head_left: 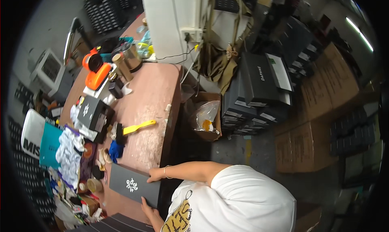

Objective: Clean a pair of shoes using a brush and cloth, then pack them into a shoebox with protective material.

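A dark grey shoebox (131,186) with a white emblem on its lid lies on the near end of the worktable. My right hand (156,174), with a bracelet at the wrist, grips its upper right corner, thumb over the lid. Lower down, my left hand (150,211) holds the box's near edge, fingers partly hidden beneath it. Beyond the box are a blue cloth (116,150) and a yellow-handled brush (139,127). Another dark shoebox (95,114) stands farther along the table.
The pinkish worktable (150,86) carries an orange tape dispenser (96,76) and a pile of white crumpled paper (69,155). On the floor, an open carton (216,122) holds plastic bags. Stacked shoeboxes (259,82) and large brown cartons (324,94) stand to the right.
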Tool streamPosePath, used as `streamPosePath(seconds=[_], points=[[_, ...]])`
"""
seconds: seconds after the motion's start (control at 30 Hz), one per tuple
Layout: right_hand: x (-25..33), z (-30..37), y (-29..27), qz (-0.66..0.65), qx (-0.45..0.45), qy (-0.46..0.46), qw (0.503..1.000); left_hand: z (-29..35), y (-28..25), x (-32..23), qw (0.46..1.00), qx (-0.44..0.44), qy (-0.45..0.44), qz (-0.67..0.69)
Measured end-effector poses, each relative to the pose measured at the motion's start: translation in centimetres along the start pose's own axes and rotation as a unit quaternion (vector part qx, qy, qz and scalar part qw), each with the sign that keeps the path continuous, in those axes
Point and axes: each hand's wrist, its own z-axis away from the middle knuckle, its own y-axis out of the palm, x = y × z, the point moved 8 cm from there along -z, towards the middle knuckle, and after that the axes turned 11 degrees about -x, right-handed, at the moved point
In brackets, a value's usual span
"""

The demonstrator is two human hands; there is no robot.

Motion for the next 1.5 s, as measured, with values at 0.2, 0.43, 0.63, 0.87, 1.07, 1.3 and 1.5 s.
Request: streamPosePath(seconds=[0.2, 0.43, 0.63, 0.87, 1.07, 1.3, 1.5], points=[[3.5, 0.3, 0.9, -0.051, 0.014, -0.115, 0.992, -0.9, -2.7, -0.4, 0.999, 0.020, -0.012, 0.043], [-0.6, 0.9, 0.0, -0.158, 0.060, 0.094, 0.981, -0.1, -1.7, -3.3, 0.990, -0.047, 0.073, -0.115], [1.4, 2.0, 1.4, -0.160, 0.179, 0.101, 0.965, 2.5, -4.3, -1.9, 0.958, -0.158, 0.228, -0.073], [0.2, -0.3, 0.2, -0.113, 0.198, 0.098, 0.969, 3.1, -1.9, -0.1, 0.911, -0.355, 0.123, -0.172], [-1.1, -7.3, 2.1, -0.075, 0.391, 0.125, 0.909, 3.7, 1.5, 4.5, 0.881, -0.434, 0.184, -0.034], [-0.1, -10.4, 1.6, -0.001, 0.420, 0.083, 0.904, 8.0, 3.4, 3.7, 0.879, -0.466, 0.079, 0.059], [5.1, 0.1, 0.3, -0.170, 0.440, 0.165, 0.866, 10.8, 3.8, 1.2, 0.882, -0.435, 0.121, 0.134]])
